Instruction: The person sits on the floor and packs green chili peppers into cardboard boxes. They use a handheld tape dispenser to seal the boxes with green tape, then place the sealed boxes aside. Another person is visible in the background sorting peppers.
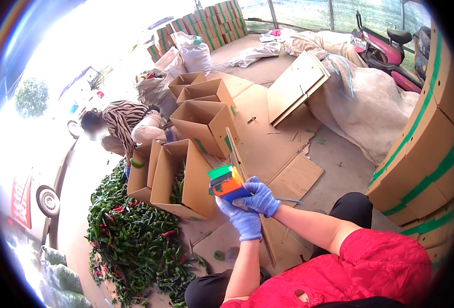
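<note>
Both my hands wear blue knit gloves. Between them is a packing tape dispenser (229, 186) in orange, blue and black, with green tape showing at its far end. My left hand (243, 220) grips it from below and the left, partly hiding it. Against its right side are the fingers of my right hand (263, 197). A cardboard sheet (267, 242), seen nearly edge-on, stands upright by my hands and runs back between my knees. Just past my hands, an open carton (198, 179) holds some green peppers (177, 186).
A large heap of green and red peppers (134, 231) covers the floor at left. A crouching co-worker (131, 123) is beyond it. More open cartons (202, 119) line up ahead. Stacked cartons (419, 169) rise at right, near flat cardboard panels (298, 86) and a covered pile (361, 104).
</note>
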Motion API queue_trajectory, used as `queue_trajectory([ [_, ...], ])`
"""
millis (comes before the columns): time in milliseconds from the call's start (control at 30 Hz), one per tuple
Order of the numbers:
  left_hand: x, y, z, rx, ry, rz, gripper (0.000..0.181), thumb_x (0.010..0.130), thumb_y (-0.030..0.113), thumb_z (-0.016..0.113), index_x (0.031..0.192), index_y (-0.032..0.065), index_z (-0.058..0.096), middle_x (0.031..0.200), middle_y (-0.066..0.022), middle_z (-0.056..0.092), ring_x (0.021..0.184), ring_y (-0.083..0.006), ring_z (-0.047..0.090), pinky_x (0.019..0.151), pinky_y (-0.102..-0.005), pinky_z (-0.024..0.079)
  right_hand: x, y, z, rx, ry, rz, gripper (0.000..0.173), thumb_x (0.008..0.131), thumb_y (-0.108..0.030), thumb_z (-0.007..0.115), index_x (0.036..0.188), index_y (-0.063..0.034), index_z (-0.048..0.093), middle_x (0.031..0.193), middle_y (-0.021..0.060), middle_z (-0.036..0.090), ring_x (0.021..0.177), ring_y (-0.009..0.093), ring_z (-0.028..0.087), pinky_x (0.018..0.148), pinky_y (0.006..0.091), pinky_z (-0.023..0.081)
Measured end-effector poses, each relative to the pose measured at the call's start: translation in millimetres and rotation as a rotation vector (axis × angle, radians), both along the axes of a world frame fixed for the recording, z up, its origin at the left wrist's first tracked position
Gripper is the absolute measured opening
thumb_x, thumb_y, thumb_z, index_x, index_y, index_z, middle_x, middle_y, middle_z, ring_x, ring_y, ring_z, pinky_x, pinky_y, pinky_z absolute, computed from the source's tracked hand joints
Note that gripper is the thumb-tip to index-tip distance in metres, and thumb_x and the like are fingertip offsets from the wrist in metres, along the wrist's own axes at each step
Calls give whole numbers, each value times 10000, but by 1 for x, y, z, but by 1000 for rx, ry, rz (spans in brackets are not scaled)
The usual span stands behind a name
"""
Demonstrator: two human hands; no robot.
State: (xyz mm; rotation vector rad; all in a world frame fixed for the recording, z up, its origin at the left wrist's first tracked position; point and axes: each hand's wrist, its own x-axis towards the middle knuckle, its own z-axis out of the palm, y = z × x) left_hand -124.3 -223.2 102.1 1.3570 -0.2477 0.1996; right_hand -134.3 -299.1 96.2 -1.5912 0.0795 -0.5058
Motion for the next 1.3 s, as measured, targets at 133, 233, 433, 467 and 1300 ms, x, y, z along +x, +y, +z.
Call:
queue_trajectory([
  [133,2,16,-35,407,415,-406,529,924,198,531,1371,17,314,1175,-152,581,1035,-169,565,891,-291,445,6,2,-2,604,-80,-84,211,695,-166,805,856,-83,698,861,-7,620,821,76,540,723,249,442],
  [233,5,19,-27,582,276,-299,473,919,206,541,1321,-4,408,1180,-146,576,1043,-176,559,884,-285,449,11,-37,17,400,-203,-372,231,712,-227,794,842,-68,689,772,-12,623,773,62,553,700,250,452],
  [433,-2,22,-28,50,531,-445,457,949,237,494,1339,14,410,1238,-96,528,1061,-164,521,924,-277,417,-27,-51,9,-270,532,-394,563,690,-470,724,1001,-12,623,832,152,665,840,282,638,739,362,500],
  [467,-9,10,-30,99,500,-468,460,951,233,489,1348,19,400,1257,-92,514,1081,-160,509,954,-283,392,-37,-40,-8,-191,542,-348,640,672,-525,709,1032,-6,605,864,171,663,855,312,637,748,374,500],
  [1300,45,-20,-5,1233,78,-447,642,767,154,506,1371,35,326,1087,-285,585,1024,-404,569,891,-427,449,-67,-63,24,-697,851,-476,593,668,-352,665,1069,33,457,948,267,610,892,377,620,798,424,488],
])
